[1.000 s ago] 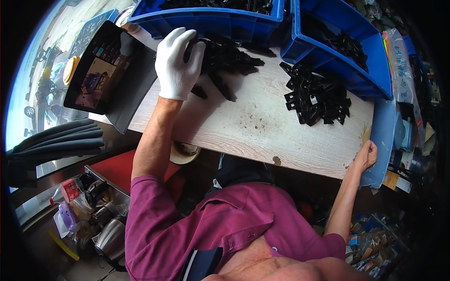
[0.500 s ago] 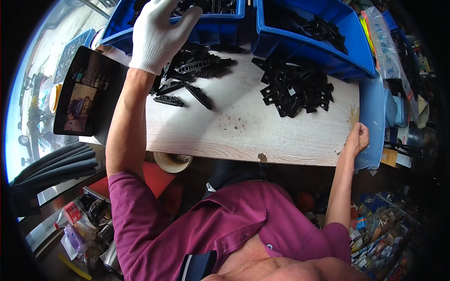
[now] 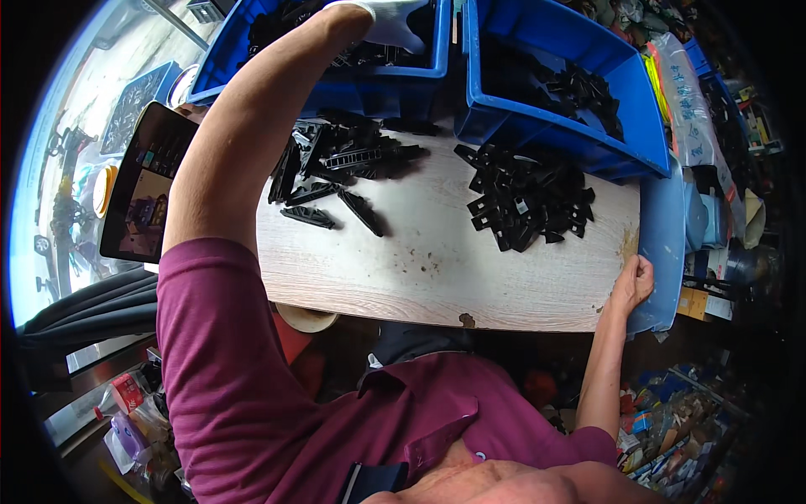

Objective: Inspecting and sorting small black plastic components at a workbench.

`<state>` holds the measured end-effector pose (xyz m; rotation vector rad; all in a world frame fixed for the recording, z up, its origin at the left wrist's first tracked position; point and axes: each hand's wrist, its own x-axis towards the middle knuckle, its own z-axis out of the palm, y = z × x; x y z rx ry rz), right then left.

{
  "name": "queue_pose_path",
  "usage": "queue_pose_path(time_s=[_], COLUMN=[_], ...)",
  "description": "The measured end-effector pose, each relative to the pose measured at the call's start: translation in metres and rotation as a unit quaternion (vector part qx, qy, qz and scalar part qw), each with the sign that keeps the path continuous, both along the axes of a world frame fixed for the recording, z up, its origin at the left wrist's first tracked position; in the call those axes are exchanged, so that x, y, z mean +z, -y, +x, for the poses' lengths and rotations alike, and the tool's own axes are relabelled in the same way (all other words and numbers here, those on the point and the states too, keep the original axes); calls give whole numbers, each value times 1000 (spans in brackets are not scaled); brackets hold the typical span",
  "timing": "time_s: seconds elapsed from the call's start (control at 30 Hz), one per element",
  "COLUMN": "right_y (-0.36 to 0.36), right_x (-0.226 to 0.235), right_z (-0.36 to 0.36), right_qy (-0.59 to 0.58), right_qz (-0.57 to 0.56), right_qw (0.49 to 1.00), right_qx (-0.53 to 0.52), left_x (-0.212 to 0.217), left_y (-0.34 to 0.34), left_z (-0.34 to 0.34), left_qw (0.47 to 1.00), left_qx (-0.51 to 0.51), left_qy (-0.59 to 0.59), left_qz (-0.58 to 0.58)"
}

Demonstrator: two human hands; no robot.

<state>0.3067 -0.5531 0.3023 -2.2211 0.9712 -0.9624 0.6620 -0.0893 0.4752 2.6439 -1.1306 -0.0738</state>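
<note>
My left hand (image 3: 393,23), in a white knit glove, reaches over the front of the left blue bin (image 3: 382,88), above the black plastic parts inside. Its thumb stands apart from the fingers, which the top of the picture partly cuts off; I see nothing held. My bare right hand (image 3: 633,286) is curled into a fist at the tabletop's right front corner, with nothing showing in it. Long ribbed black plastic parts (image 3: 361,160) lie loosely in front of the left bin. A denser heap of small black plastic pieces (image 3: 525,197) sits before the right blue bin (image 3: 554,118).
The light wood-grain table (image 3: 378,286) has chipped spots along its front edge. A dark-framed screen (image 3: 143,202) stands at its left, and a light blue panel (image 3: 659,244) borders the right side. Below, a round tub (image 3: 306,319) shows beside a red surface.
My left hand has moved right and farther into the left bin, the elbow rising with it. The table and bins appear lower in the view. My right hand stays at the corner.
</note>
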Motion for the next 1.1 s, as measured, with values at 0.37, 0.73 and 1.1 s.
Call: queue_pose_path(time_s=[0.37, 0.73, 1.1], right_y=[1, 12, 9], right_x=[1, -4, -6], right_z=[2, -3, 0], right_qy=[13, 30, 26], right_qz=[24, 34, 39], right_qw=[999, 999, 999], right_qx=[18, 23, 16], left_x=[-3, -21, -46], left_y=[5, 21, 6], left_z=[14, 16, 53], left_qw=[978, 979, 990], left_qx=[103, 137, 125], left_qy=[-97, -8, 59], left_qz=[155, 151, 3])
